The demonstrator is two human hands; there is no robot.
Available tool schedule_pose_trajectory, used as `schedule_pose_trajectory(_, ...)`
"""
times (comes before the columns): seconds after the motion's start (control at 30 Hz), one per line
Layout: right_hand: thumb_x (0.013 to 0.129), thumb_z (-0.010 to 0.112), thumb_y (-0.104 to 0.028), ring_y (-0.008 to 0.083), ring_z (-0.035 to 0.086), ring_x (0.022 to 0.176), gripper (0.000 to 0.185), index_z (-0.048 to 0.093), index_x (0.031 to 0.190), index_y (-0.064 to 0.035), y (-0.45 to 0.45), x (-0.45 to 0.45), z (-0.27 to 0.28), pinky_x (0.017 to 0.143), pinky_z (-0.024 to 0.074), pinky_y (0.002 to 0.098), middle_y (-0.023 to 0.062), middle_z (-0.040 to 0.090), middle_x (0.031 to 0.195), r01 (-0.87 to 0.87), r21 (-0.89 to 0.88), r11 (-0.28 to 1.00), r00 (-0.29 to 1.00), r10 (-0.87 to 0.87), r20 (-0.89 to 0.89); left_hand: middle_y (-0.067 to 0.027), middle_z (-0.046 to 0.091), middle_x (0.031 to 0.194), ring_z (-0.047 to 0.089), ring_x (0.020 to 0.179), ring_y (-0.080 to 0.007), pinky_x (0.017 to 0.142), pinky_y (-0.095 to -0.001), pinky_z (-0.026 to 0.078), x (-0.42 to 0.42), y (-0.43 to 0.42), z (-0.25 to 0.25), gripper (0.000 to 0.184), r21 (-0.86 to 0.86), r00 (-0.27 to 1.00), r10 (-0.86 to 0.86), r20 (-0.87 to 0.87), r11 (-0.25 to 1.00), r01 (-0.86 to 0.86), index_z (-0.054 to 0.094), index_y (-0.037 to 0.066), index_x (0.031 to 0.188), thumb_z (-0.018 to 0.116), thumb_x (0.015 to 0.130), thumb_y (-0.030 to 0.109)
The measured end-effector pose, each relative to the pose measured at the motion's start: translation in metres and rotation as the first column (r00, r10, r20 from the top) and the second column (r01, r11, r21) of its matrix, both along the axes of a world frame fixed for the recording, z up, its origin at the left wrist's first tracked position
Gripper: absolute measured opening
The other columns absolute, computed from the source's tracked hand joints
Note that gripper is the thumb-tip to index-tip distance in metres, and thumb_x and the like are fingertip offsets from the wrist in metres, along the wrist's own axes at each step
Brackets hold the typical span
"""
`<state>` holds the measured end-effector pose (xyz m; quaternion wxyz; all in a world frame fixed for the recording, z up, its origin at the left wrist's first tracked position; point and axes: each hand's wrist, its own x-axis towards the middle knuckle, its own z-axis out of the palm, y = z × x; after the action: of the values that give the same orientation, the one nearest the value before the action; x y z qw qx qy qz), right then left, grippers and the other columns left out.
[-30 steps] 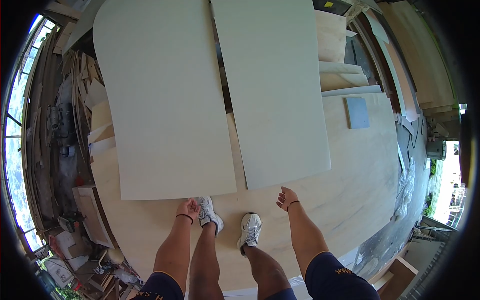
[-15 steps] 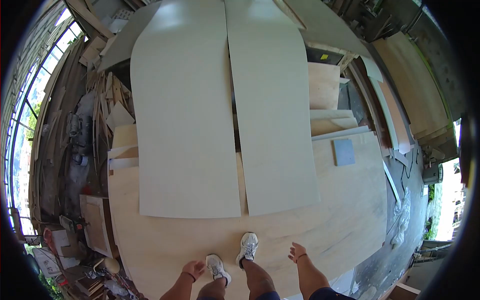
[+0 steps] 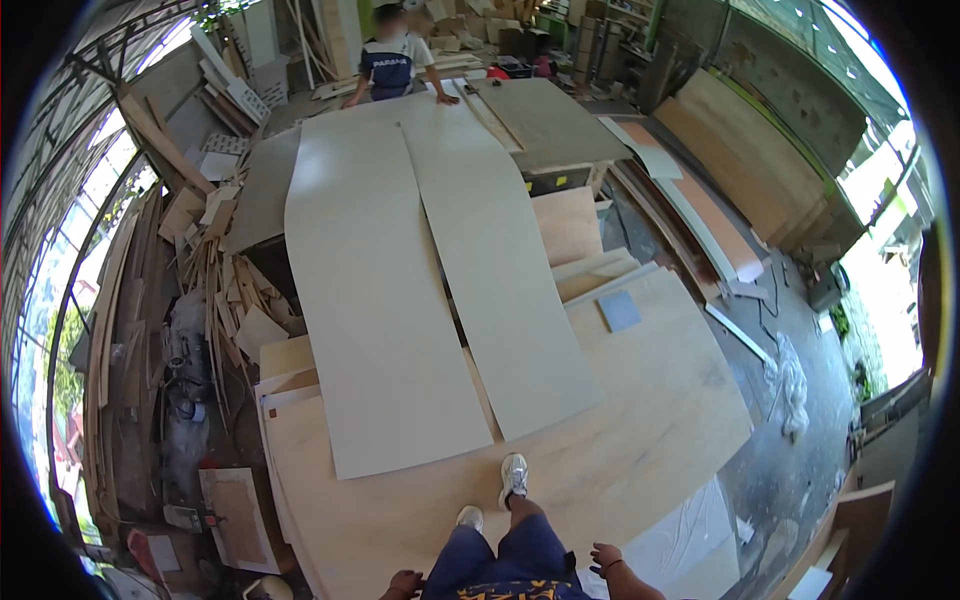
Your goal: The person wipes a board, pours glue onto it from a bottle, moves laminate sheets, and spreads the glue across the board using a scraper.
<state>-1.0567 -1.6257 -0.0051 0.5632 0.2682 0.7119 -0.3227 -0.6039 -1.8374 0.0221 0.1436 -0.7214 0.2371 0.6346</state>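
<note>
Two long pale sheets, a wider left one (image 3: 375, 300) and a narrower right one (image 3: 500, 290), lie side by side with a thin wedge-shaped gap between them. Under their near ends is a large light plywood panel (image 3: 660, 420), on which my shoes stand. My left hand (image 3: 406, 583) hangs low beside my left thigh, touching no sheet; its fingers are too small to make out. On the other side, my right hand (image 3: 604, 557) is held away from my hip with its fingers apart and nothing in them. A co-worker (image 3: 392, 62) leans at the far end, hands on the sheets.
A small blue-grey square (image 3: 619, 311) rests on the plywood to the right. Scrap wood (image 3: 240, 300) is heaped at the left. Crumpled plastic (image 3: 790, 390) lies on the right floor. Beyond the sheets' right side is a worktable (image 3: 560, 120), with boards (image 3: 740, 160) leaning farther right.
The view has tilted up, bringing the co-worker into sight. My hands have drawn back from near the sheets' near edges to beside my body, and my feet have shifted.
</note>
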Motion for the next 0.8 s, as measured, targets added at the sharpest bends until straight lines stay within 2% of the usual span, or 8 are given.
schedule_pose_trajectory(0.03, 0.087, 0.055, -0.028, 0.0254, 0.043, 0.119, 0.039, 0.046, 0.123, -0.0138, 0.025, 0.017, 0.009, 0.091, 0.0397, 0.0528, 0.0129, 0.048, 0.13, 0.035, 0.011, 0.999, 0.999, -0.035, 0.011, -0.0103, 0.065, 0.089, 0.063, 0.08, -0.023, 0.064, -0.0367, 0.051, 0.006, -0.004, 0.002, 0.025, -0.073, 0.999, 0.017, -0.038, 0.997, -0.02, 0.057, 0.004, 0.105, 0.052, 0.088, 0.022)
schedule_pose_trajectory(0.07, 0.085, 0.057, -0.027, 0.0203, 0.046, 0.117, 0.046, 0.044, 0.127, -0.014, 0.048, 0.035, 0.012, 0.093, 0.0404, 0.044, 0.0087, 0.051, 0.128, -0.565, 0.042, 0.824, 0.822, 0.567, -0.063, -0.0103, 0.065, 0.084, 0.064, 0.076, -0.0231, 0.058, -0.0356, 0.051, 0.01, -0.013, 0.005, 0.026, -0.134, 0.998, -0.02, -0.06, 0.991, 0.012, 0.06, 0.003, 0.1, 0.055, 0.085, 0.024)
schedule_pose_trajectory(0.13, 0.077, 0.065, -0.026, 0.0114, 0.055, 0.107, 0.06, 0.043, 0.131, -0.0113, 0.107, 0.082, -0.009, 0.092, 0.0446, 0.0286, -0.0008, 0.061, 0.115, -0.972, 0.212, 0.097, 0.064, 0.985, -0.161, -0.0104, 0.065, 0.084, 0.065, 0.078, -0.0224, 0.061, -0.0357, 0.051, 0.011, -0.034, 0.028, 0.023, -0.131, 0.995, 0.062, -0.084, 0.989, -0.073, 0.06, 0.004, 0.1, 0.054, 0.085, 0.022)
schedule_pose_trajectory(0.2, 0.074, 0.07, -0.031, 0.018, 0.063, 0.088, 0.04, 0.064, 0.105, -0.0056, 0.075, 0.135, 0.089, 0.075, 0.0506, 0.0314, 0.0097, 0.067, 0.097, -0.125, 0.277, 0.953, 0.978, 0.165, -0.126, -0.0109, 0.066, 0.085, 0.065, 0.078, -0.0228, 0.063, -0.0371, 0.051, 0.007, -0.053, 0.058, 0.023, -0.183, 0.992, -0.08, -0.1, 0.981, 0.061, 0.06, 0.005, 0.1, 0.054, 0.085, 0.021)
schedule_pose_trajectory(0.3, 0.075, 0.067, -0.031, 0.0303, 0.062, 0.095, 0.043, 0.064, 0.102, 0.0017, 0.127, 0.215, 0.067, 0.084, 0.0481, 0.0369, 0.0183, 0.065, 0.102, -0.135, 0.303, 0.944, 0.893, 0.248, -0.376, -0.0144, 0.065, 0.092, 0.063, 0.086, -0.0282, 0.074, -0.04, 0.05, 0.03, -0.1, 0.017, 0.026, -0.357, 0.872, -0.468, -0.142, 0.846, 0.396, 0.061, 0.005, 0.102, 0.053, 0.086, 0.023)
schedule_pose_trajectory(0.37, 0.072, 0.067, -0.032, 0.031, 0.061, 0.098, 0.045, 0.064, 0.103, 0.0, 0.13, 0.254, 0.089, 0.087, 0.0468, 0.0371, 0.0185, 0.064, 0.104, 0.048, 0.315, 0.948, 0.918, 0.082, -0.389, -0.0174, 0.064, 0.097, 0.061, 0.093, -0.0331, 0.082, -0.0415, 0.048, 0.093, -0.152, -0.089, 0.031, -0.795, 0.002, -0.965, 0.261, -0.214, 0.568, 0.062, 0.003, 0.103, 0.052, 0.086, 0.026)
schedule_pose_trajectory(0.47, 0.072, 0.067, -0.033, 0.0308, 0.06, 0.099, 0.043, 0.064, 0.102, -0.0019, 0.139, 0.31, 0.097, 0.087, 0.0463, 0.0371, 0.0182, 0.064, 0.104, 0.292, 0.321, 0.901, 0.899, -0.143, -0.415, -0.0174, 0.064, 0.098, 0.062, 0.092, -0.0329, 0.082, -0.0408, 0.048, 0.012, -0.162, -0.047, 0.031, -0.398, 0.202, -0.977, 0.068, 0.159, 0.904, 0.063, 0.003, 0.102, 0.051, 0.086, 0.027)
schedule_pose_trajectory(0.8, 0.072, 0.067, -0.037, 0.0297, 0.06, 0.097, 0.043, 0.065, 0.1, -0.0047, 0.178, 0.493, 0.117, 0.086, 0.0465, 0.0367, 0.017, 0.064, 0.102, 0.63, 0.246, 0.737, 0.764, -0.529, -0.37, -0.0175, 0.064, 0.098, 0.062, 0.091, -0.0322, 0.08, -0.0384, 0.048, -0.159, -0.061, -0.006, 0.034, -0.358, -0.318, -0.946, 0.059, -0.318, 0.878, 0.064, 0.004, 0.099, 0.05, 0.086, 0.032)
